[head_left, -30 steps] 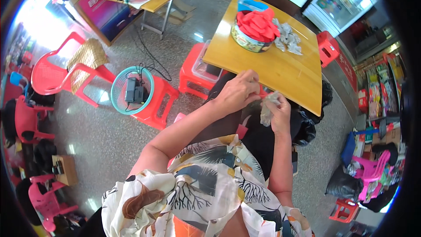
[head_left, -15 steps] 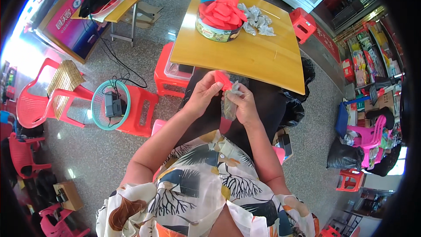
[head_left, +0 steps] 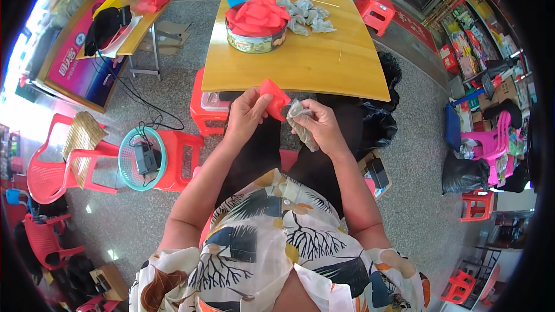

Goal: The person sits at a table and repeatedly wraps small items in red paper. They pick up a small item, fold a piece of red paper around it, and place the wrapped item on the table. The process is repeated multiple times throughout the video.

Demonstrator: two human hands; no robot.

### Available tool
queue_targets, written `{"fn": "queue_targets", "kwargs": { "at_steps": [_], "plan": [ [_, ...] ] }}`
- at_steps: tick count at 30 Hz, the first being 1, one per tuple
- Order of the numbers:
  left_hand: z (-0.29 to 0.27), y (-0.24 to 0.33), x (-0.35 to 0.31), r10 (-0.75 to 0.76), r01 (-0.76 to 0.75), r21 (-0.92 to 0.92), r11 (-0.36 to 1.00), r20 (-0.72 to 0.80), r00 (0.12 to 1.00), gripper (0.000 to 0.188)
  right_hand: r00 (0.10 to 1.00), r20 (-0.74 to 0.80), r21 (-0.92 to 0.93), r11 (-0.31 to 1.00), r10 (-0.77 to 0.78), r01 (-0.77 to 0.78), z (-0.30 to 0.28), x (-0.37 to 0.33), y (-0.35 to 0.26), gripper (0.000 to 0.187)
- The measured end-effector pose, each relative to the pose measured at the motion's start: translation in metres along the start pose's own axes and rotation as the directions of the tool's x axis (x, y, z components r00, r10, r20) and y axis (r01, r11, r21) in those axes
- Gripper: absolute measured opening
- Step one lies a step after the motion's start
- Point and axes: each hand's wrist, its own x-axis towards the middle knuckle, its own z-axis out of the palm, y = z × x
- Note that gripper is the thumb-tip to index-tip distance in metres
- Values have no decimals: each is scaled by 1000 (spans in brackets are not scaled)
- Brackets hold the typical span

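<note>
We see white glare at far left, glints on the terrazzo floor (head_left: 139, 219) (and straight lines bowing rimward)

Red piece (head_left: 272, 97) — crumpled grey bundle (head_left: 295, 112)

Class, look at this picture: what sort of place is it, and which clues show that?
Probably a small shop or eatery: colourful packaged goods crowd the right side, a pink-and-purple printed panel stands at left, and a red plastic stool sits beyond the table.

the tin (head_left: 257, 43) stands on the table (head_left: 306, 70), left of some scraps (head_left: 303, 8), with a basket (head_left: 128, 167) well to the table's left.
</note>
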Motion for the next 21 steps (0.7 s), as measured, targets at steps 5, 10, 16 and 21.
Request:
{"fn": "queue_targets", "kwargs": {
  "at_steps": [5, 10, 16, 21],
  "plan": [
    [8, 4, -3, 29, -28, -7, 1000, 51, 998, 31, 999, -18, -48, 998, -34, 33, 6, 2, -13, 36],
    [8, 3, -1, 22, -22, -3, 1000, 198, 980, 35, 982, 98, 104, 980, 162, -172, -9, 11, -11, 35],
    [20, 4, -1, 358, -299, 303, 905, -162, 920, 21, 981, 93, 210, 959, 173, -189, -18, 17, 8, 20],
    [24, 13, -16, 278, -270, 333, 903, 26, 960, 27, 974, 71, 336, 915, 213, -225, -18, 22, 18, 20]
  ]
}}
